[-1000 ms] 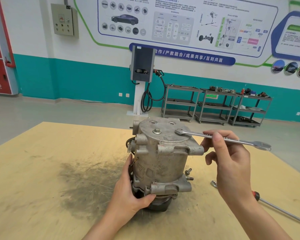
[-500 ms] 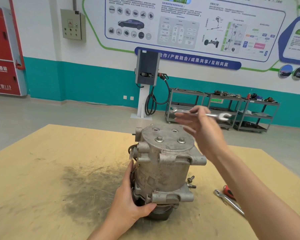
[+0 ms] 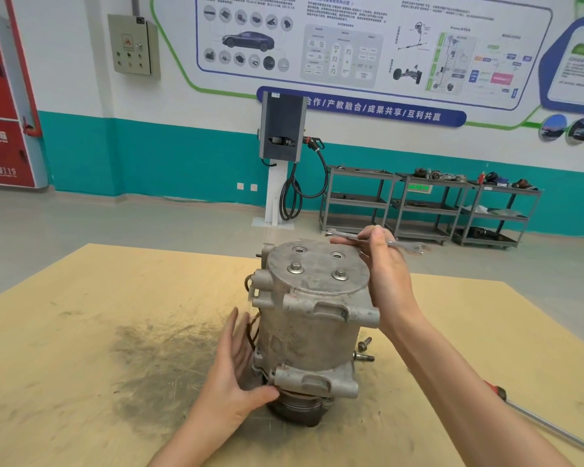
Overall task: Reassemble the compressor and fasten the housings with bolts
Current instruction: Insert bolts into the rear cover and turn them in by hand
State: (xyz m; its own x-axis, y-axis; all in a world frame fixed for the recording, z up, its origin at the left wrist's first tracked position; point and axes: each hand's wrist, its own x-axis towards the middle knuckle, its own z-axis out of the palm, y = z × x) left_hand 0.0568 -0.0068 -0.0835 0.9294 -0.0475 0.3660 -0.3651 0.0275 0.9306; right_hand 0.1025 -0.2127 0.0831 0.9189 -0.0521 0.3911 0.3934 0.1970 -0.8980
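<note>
1. Compared with half a second back, the left hand (image 3: 231,375) has let go of the compressor (image 3: 312,318): fingers are straight now, palm just beside its lower left side, thumb touching the bottom flange.
2. Right hand (image 3: 385,274) dropped lower, still pinching the wrench (image 3: 398,243) flat above the top's far right edge.
3. Compressor stands upright, center of the frame, on the wooden table (image 3: 81,332).
4. 2 bolts (image 3: 317,271) sit in the top cover; 2 loose bolts (image 3: 364,350) lie right of the body.
5. A red-handled tool (image 3: 506,399) lies at lower right.
</note>
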